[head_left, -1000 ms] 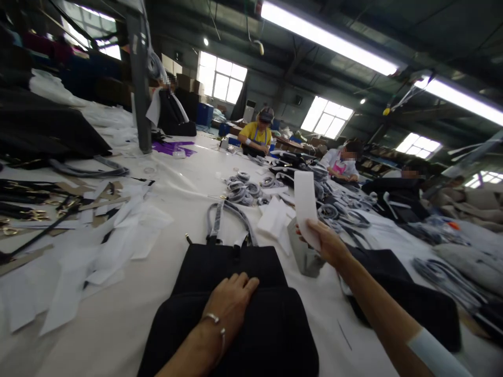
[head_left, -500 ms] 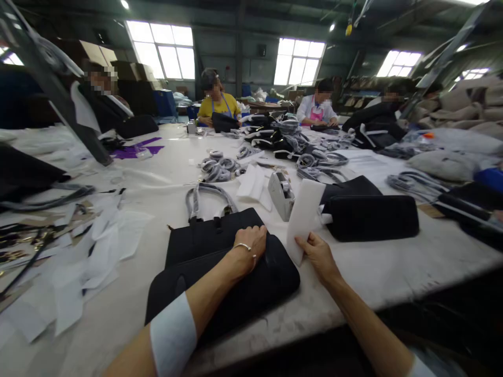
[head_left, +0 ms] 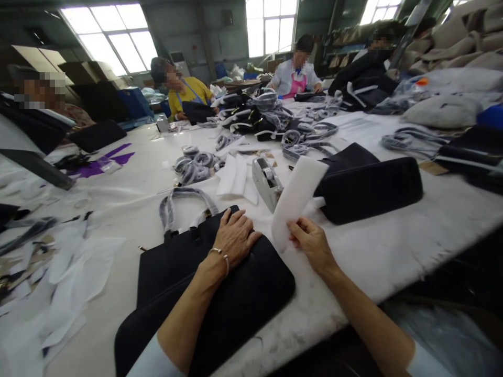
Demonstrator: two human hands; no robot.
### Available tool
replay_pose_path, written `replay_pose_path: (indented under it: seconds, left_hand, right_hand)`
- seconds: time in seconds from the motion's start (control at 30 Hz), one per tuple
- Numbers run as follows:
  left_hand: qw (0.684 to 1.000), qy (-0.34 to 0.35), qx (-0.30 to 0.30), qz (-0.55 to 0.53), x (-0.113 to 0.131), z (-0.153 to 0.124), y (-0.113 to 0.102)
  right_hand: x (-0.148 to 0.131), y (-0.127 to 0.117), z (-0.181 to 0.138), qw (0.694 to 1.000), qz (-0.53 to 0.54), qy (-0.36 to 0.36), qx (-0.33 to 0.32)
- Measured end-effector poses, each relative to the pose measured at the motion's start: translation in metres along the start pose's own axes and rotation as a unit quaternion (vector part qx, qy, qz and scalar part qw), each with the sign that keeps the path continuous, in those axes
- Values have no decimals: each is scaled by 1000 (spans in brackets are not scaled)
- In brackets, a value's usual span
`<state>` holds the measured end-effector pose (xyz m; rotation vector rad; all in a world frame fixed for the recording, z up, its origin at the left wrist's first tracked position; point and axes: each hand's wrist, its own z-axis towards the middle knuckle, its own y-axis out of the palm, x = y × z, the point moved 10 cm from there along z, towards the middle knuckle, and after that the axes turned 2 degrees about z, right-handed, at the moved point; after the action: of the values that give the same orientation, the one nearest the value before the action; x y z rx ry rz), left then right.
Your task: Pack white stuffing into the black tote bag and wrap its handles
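Note:
A black handbag (head_left: 243,298) with wrapped grey handles (head_left: 173,201) lies flat on the white table in front of me. My left hand (head_left: 234,238) rests palm down on the bag's upper part, fingers spread, a bracelet at the wrist. My right hand (head_left: 310,242) pinches the lower end of a white foam sheet (head_left: 296,196), which stands up tilted just right of the bag.
A grey tape dispenser (head_left: 267,183) and a second black bag (head_left: 369,186) sit beyond the sheet. White paper scraps (head_left: 74,272) cover the left. Coiled wrapped straps (head_left: 196,165) lie mid-table. Several people work at the far side. The table's near edge (head_left: 393,290) runs at right.
The view has dropped and swung right. My right hand brought the foam sheet down from mid-air to beside the bag. My left hand stays on the bag, fingers now spread flat.

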<state>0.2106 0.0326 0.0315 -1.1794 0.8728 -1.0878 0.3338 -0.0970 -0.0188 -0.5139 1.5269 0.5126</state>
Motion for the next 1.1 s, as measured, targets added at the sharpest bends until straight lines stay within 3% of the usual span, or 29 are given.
replay_pose_path:
  seconds: [0.13,0.27,0.43,0.53,0.63,0.8,0.9,1.0,1.1]
  left_hand:
    - [1000,-21,-13,16,1,4,-5]
    - [999,-20,-24,31,4,6,-5]
    - [998,5,49,32,8,2,-22]
    - [989,3,138,44,8,-8,-46]
    - [976,5,214,49,10,-20,-65]
    - [970,6,236,49,10,-26,-70]
    - [972,4,229,52,12,-24,-68]
    - [976,-6,211,43,11,-20,-63]
    - [980,-43,193,-5,-5,-16,-52]
  right_hand:
    - [-9,0,15,1000,5,-13,5]
    - [-19,20,34,999,30,-35,-29]
    - [-15,51,52,991,112,-19,-75]
    - [-9,65,54,984,149,11,-100]
    - [-8,85,47,969,175,44,-170]
    - [-14,113,39,951,85,50,-292]
    - [-12,130,35,915,-47,62,-396]
    - [-2,139,27,844,-184,94,-495]
    - [15,131,22,785,-289,152,-527]
